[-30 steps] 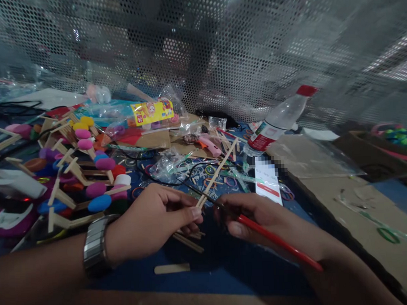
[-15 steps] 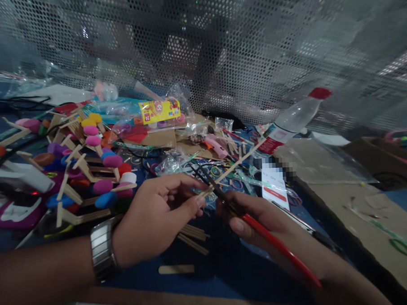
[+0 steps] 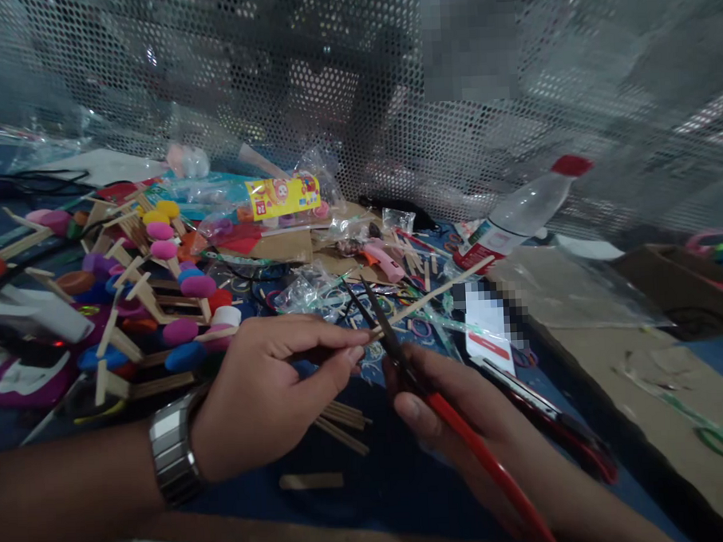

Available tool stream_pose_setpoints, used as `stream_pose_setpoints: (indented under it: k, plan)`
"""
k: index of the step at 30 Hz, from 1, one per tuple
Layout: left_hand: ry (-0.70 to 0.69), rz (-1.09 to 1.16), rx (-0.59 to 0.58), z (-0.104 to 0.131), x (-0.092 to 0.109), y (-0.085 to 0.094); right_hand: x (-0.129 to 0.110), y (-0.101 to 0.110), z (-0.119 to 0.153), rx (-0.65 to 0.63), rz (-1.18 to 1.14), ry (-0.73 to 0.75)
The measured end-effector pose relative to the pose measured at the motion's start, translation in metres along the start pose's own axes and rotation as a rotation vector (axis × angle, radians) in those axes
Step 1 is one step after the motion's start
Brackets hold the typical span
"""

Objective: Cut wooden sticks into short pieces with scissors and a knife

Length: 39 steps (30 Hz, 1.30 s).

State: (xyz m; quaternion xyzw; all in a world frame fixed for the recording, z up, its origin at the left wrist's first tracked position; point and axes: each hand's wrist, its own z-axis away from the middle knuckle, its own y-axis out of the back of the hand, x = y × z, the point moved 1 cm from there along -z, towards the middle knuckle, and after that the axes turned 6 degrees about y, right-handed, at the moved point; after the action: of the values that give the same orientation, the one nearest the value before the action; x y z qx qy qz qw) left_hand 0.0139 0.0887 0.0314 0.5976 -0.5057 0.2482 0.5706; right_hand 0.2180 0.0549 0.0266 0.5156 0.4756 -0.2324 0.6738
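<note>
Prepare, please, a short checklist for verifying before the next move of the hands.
1. Left hand grips the wooden stick: ok.
2. Right hand holds the red-handled scissors: ok.
3. Scissor blades apart: ok.
4. Left fingertips well clear of the blades: not ok, very close.
5. Cutter knife blade retracted: cannot tell.

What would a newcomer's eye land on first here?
Probably the red-handled scissors in the right hand, low centre, blades apart at the thin wooden stick pinched by the left hand. Next, the jumble of brightly coloured rounded pieces among wooden craft sticks at the left. Then the clear plastic bottle with its red cap, farther back at the right.
</note>
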Motion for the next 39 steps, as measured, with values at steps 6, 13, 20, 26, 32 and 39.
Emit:
stream_pose_setpoints:
  k: [6, 13, 20, 26, 32, 39]
  plan:
    - [0.044, 0.02, -0.005, 0.0, -0.001, -0.002, 0.004, 0.001, 0.0, -0.016, -0.001, 0.011]
    - [0.16, 0.154, -0.071, 0.0, -0.003, -0.002, 0.002, 0.004, -0.001, -0.036, -0.048, 0.02]
    - [0.19, 0.273, -0.092, -0.001, -0.004, -0.004, 0.002, 0.004, -0.002, -0.025, -0.02, 0.046]
    - [0.146, 0.3, -0.096, -0.001, -0.005, -0.007, 0.004, 0.004, -0.004, -0.019, -0.03, 0.042]
    - [0.06, 0.178, -0.139, 0.001, -0.009, -0.007, 0.014, 0.012, -0.008, 0.082, -0.084, 0.074]
    - [-0.038, -0.291, -0.299, -0.001, -0.018, -0.011, 0.022, 0.014, -0.013, 0.275, -0.154, 0.114]
